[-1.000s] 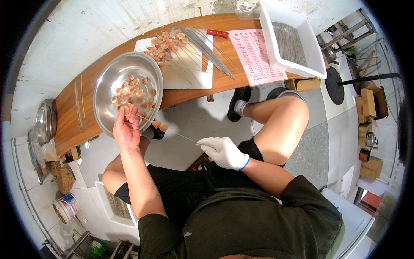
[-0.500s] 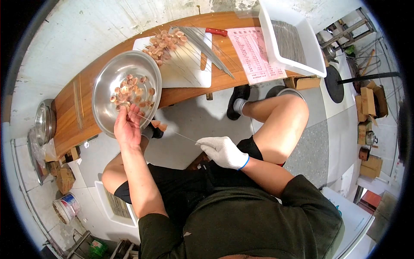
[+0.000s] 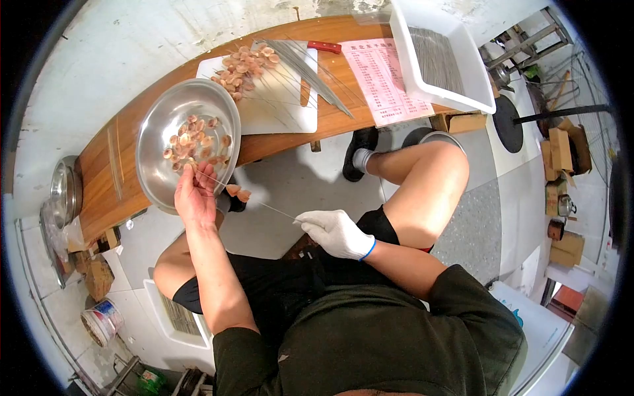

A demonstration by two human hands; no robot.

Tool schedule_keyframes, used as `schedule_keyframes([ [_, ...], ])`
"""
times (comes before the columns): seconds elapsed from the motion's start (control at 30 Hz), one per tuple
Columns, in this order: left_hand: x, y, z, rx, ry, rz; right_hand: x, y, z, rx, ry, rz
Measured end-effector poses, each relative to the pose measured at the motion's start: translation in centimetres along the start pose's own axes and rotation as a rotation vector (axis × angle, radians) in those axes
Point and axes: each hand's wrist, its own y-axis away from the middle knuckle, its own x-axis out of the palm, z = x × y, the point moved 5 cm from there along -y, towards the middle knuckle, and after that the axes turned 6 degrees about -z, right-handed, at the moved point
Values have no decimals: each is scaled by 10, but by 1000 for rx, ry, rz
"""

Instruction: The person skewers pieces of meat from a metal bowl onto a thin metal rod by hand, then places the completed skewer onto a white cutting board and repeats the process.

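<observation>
My bare left hand [image 3: 193, 195] reaches over the near rim of a steel bowl [image 3: 153, 168] holding several pinkish meat pieces [image 3: 197, 140]; its fingertips pinch a piece at the tip of a thin metal skewer [image 3: 264, 205]. Two pieces [image 3: 238, 193] sit threaded on the skewer just right of that hand. My right hand [image 3: 335, 232], in a white glove, grips the skewer's other end above my lap.
A white cutting board [image 3: 284, 109] on the wooden bench [image 3: 109, 178] carries more meat pieces [image 3: 243, 66] and a bundle of bare skewers [image 3: 309, 71]. A red-handled knife [image 3: 323, 47], a pink printed sheet [image 3: 388, 79] and a white tub of skewers [image 3: 436, 59] lie to the right.
The view has shifted slightly. My left hand stays at the bowl's rim and the threaded pieces sit a little nearer to it; my right hand holds the skewer as before.
</observation>
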Motion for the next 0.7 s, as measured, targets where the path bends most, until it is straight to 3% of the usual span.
schedule_keyframes([
  [0.3, 1, 0, 5, 8, 10, 23, 2, 0, 0, 133, -45, 37],
  [0.7, 9, 9, 4, -33, 102, 52, 4, -1, -5, 130, -73, 8],
])
